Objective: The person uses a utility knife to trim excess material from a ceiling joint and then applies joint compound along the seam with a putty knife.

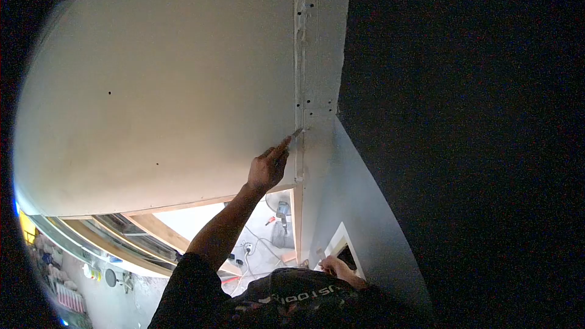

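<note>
My left hand (269, 167) is raised and closed round a small putty knife (297, 134). The blade's tip touches the vertical seam (299, 61) between two pale boards, beside a small light patch. Dark screw holes (308, 102) dot the narrower board just above the tip. Lower down at the right, my right hand (341, 270) is closed in front of a white-framed opening (345, 237). A small pale piece (320, 256) shows at its fingertips, too small to name.
The wide pale board (183, 79) fills the upper left. Below it are wooden framing (152, 225) and a gap onto a floor with a power tool (282, 210), cables (259, 240) and a socket block (247, 248). A dark shirt (286, 298) shows at the bottom.
</note>
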Motion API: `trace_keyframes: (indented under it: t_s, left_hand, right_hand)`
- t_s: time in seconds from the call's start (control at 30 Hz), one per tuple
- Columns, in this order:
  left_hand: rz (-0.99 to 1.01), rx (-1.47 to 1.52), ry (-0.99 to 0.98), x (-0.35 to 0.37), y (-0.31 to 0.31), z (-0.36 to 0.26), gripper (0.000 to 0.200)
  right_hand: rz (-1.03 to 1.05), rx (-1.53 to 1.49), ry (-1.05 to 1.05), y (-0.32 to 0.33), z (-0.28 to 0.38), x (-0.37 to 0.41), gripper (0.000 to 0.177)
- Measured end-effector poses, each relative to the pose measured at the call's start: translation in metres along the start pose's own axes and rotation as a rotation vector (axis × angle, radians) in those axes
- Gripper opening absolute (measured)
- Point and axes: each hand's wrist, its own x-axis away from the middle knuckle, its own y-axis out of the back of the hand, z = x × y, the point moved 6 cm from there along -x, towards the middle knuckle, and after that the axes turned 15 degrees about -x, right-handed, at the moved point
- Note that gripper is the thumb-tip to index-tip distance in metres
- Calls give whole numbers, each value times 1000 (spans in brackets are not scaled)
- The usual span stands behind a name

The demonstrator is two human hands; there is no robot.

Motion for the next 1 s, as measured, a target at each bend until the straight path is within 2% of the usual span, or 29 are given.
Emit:
trace_keyframes:
  t_s: [0.07, 0.13, 0.23, 0.37, 0.43, 0.47, 0.57, 0.67, 0.7, 0.73, 0.77, 0.83, 0.87, 0.93, 0.97, 1.0]
  left_hand:
    - [44, -25, 14, 0, -6, -3, 58]
    - [-17, 7, 53, 4, -7, -5, 58]
    - [-112, 47, -2, 7, -12, -3, 58]
    - [-10, 22, 49, 11, -17, -4, 58]
    - [-36, -7, 33, 12, -12, -8, 59]
    - [-36, -8, 32, 14, -14, -8, 59]
    - [-68, 37, 80, 40, -28, -3, 58]
    - [152, -55, 106, 77, -53, 8, 54]
    - [200, -70, 110, 89, -59, 11, 52]
    - [131, -29, 101, 94, -56, 11, 50]
    - [127, -32, 97, 86, -49, 9, 50]
    - [-13, 116, 72, 75, -26, 1, 49]
    - [-27, 114, 97, 63, -17, 1, 48]
    - [-28, 157, 79, 36, -9, 3, 51]
    - [-4, 130, 66, 27, -6, 4, 53]
    - [5, 132, 71, 19, -4, 4, 53]
  right_hand:
    - [-17, -59, -102, -2, 2, 1, 50]
    - [-2, 244, 271, -32, 102, 13, 47]
    - [-72, 235, 299, -40, 118, 20, 39]
    - [13, 32, 256, -14, 49, 10, 37]
    - [-114, -366, -53, -4, 16, 9, 29]
    - [-114, -366, -52, -3, 8, 7, 29]
    - [-123, -187, 148, 0, 13, 7, 21]
    - [-45, 3, 279, -9, 54, 2, 17]
    - [-32, -99, 85, -2, 34, 0, 22]
    - [-22, -200, -111, 1, 17, -2, 29]
    - [-21, -199, -105, -4, 32, -4, 29]
    - [52, 299, 239, -23, 78, 6, 23]
    - [59, 295, 228, -24, 79, 6, 23]
    - [63, 330, 431, -27, 87, 7, 20]
    - [65, 324, 421, -22, 66, 7, 20]
    - [-16, 113, 197, -7, 34, 0, 20]
